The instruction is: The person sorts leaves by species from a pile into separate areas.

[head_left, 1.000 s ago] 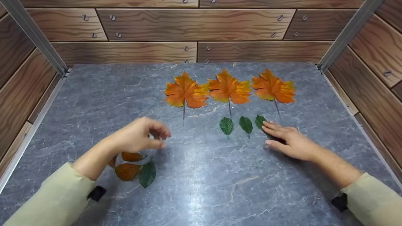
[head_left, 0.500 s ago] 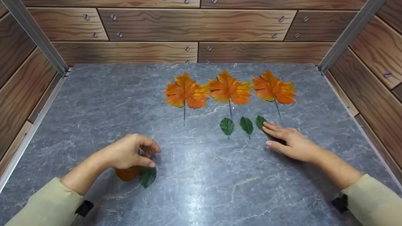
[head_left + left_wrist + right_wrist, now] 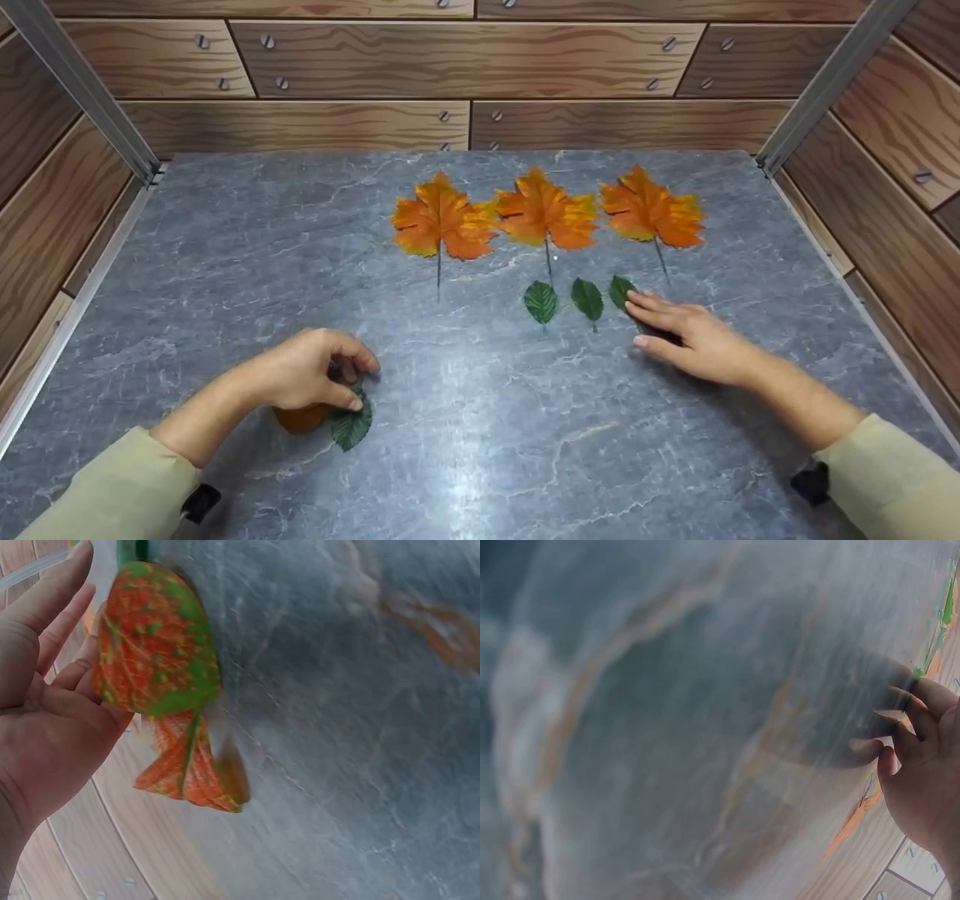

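The left hand [image 3: 304,369] is loosely curved over a green leaf [image 3: 351,430] on the counter [image 3: 540,450], nearer its left edge; its thumb and fingers look apart. Best to pinch only that leaf, softly, without bumping the orange leaf [image 3: 300,420] beside it. The right hand [image 3: 694,339] touches a small leaf [image 3: 620,291] with straight fingers.

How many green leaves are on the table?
4. The left leaf, middle leaf and right leaf make a row; the right hand partly covers the last. The nearest leaf is partly behind the left hand, which may hide more.
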